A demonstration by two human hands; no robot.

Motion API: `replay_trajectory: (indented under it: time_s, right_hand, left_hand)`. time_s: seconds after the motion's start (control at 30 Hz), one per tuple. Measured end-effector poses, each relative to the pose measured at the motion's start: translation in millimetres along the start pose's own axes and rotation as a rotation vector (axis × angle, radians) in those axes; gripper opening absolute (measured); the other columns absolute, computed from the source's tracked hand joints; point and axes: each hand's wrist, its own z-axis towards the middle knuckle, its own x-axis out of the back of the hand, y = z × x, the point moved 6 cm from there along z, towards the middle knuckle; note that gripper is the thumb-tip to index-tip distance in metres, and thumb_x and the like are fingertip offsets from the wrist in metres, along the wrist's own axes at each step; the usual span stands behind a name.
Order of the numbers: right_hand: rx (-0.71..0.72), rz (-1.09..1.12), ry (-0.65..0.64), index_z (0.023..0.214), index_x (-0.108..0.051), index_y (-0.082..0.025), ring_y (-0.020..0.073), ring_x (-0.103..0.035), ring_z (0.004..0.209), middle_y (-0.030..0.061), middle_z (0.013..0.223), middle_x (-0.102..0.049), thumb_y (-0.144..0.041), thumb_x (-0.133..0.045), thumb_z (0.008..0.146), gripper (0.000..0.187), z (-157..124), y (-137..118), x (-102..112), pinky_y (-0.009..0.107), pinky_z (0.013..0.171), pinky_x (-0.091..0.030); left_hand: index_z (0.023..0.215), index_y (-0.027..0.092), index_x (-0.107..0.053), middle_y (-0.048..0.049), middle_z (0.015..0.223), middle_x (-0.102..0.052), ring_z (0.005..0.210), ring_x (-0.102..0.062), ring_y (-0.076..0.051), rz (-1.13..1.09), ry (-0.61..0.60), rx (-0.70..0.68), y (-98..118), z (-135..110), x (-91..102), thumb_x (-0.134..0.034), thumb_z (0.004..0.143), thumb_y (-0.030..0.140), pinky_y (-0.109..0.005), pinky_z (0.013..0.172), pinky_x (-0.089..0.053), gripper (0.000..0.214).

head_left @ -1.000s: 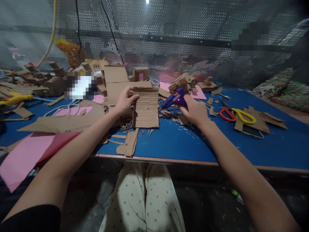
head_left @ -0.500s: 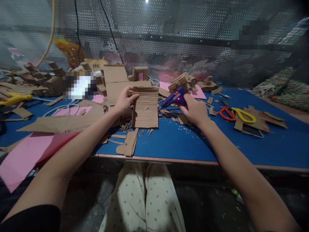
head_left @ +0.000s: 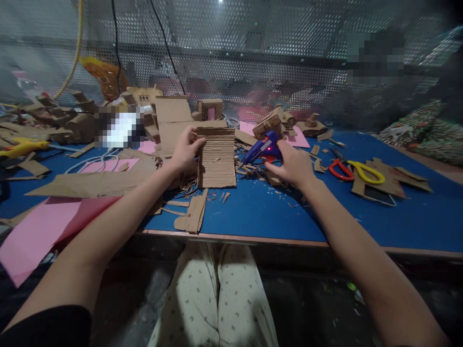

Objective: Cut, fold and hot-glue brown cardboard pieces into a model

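Observation:
My left hand [head_left: 187,150] grips the upper left edge of a corrugated cardboard piece [head_left: 217,161], its ridged face turned toward me. The thumb lies on the front; the other fingers are partly hidden behind. In my right hand [head_left: 294,165] is a blue glue gun [head_left: 261,148] with a small red light. Its nozzle points down and left, close to the cardboard's right edge; whether they touch I cannot tell. Below the piece, cut cardboard strips [head_left: 193,212] lie near the table's front edge.
Scissors [head_left: 356,171] with red and yellow handles rest on cardboard scraps at the right. Pink paper [head_left: 47,231] and a long cardboard sheet [head_left: 90,184] are at the left. Behind my hands stand a larger cardboard panel [head_left: 173,110] and small cardboard models [head_left: 269,123]. Scraps litter the blue table [head_left: 275,221].
The cardboard piece has shifted slightly up and left with my left hand. The glue gun's nozzle sits slightly lower, still beside its right edge.

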Motion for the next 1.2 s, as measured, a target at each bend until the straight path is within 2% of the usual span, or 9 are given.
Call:
replay_trajectory:
  time_s: [0.27, 0.5, 0.97, 1.2]
  right_hand:
    - [0.079, -0.004, 0.023, 0.121, -0.055, -0.01, 0.0286, -0.061, 0.08, 0.018, 0.105, -0.068, -0.041, -0.047, 0.085, 0.048, 0.0, -3.1, -1.8, 0.032, 0.061, -0.034]
    - [0.06, 0.003, -0.008, 0.123, -0.055, -0.01, 0.0298, -0.061, 0.081, 0.0185, 0.106, -0.068, -0.039, -0.045, 0.088, 0.046, 0.6, -4.5, -0.7, 0.033, 0.061, -0.033]
    - [0.062, 0.019, 0.02, 0.116, -0.057, -0.013, 0.0279, -0.06, 0.079, 0.0171, 0.104, -0.068, -0.036, -0.043, 0.089, 0.038, 0.5, -3.5, 0.1, 0.033, 0.06, -0.032]
    - [0.045, 0.007, 0.01, 0.116, -0.056, -0.013, 0.0289, -0.06, 0.08, 0.0176, 0.107, -0.068, -0.037, -0.043, 0.09, 0.038, 0.8, -3.1, 0.1, 0.033, 0.061, -0.032]
  left_hand:
    - [0.091, 0.021, -0.051, 0.0006, 0.075, -0.059, 0.072, -0.06, -0.016, 0.021, -0.009, 0.0, 4.3, -1.7, -1.5, -0.062, 0.08, 0.013, -0.029, 0.065, -0.049, 0.018]
    - [0.093, 0.021, -0.05, 0.0014, 0.072, -0.056, 0.067, -0.058, -0.014, 0.013, -0.023, -0.01, 1.1, -0.2, -1.0, -0.063, 0.08, 0.016, -0.026, 0.06, -0.046, 0.019]
    - [0.094, 0.022, -0.05, -0.0002, 0.077, -0.059, 0.07, -0.06, -0.014, -0.003, -0.042, -0.006, 2.0, -1.5, -3.2, -0.061, 0.082, 0.014, -0.026, 0.06, -0.048, 0.018]
    - [0.098, 0.023, -0.052, -0.001, 0.081, -0.061, 0.08, -0.061, -0.018, -0.013, -0.05, 0.004, 1.4, -2.4, -3.8, -0.063, 0.081, 0.017, -0.03, 0.069, -0.051, 0.021]
